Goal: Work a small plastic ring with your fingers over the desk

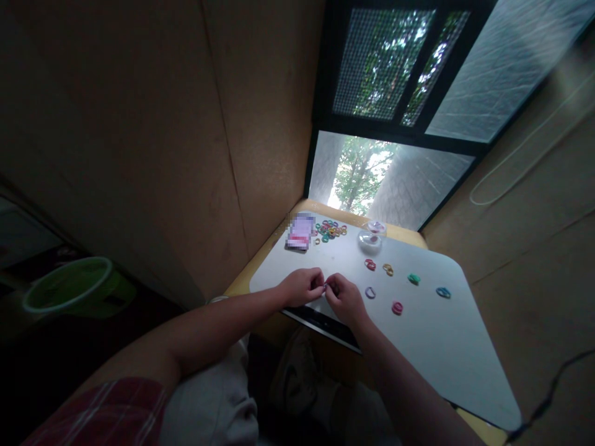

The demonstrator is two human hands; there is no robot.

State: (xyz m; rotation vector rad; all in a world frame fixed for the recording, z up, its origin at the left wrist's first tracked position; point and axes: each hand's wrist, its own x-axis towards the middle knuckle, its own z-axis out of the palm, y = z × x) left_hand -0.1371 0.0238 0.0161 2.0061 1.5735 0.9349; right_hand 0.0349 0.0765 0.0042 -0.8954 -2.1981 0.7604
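My left hand [304, 287] and my right hand [343, 297] meet over the near edge of the white table [437, 337], fingers pinched. Between the fingertips is something small, too tiny to make out. Right of my right hand lies a purple ring [370, 292], with pink rings [397, 308] beyond it. Farther back are small groups of red rings [370, 264], yellow rings [388, 269], green rings [413, 279] and blue rings [443, 292]. A mixed pile of colored rings [331, 231] sits at the back left.
A blurred purple card or phone [301, 231] lies at the back left corner. Clear round containers [370, 241] stand near the window. Wooden walls flank the table. A green basket [79, 288] is at the far left, and a dark cable [548, 399] at lower right.
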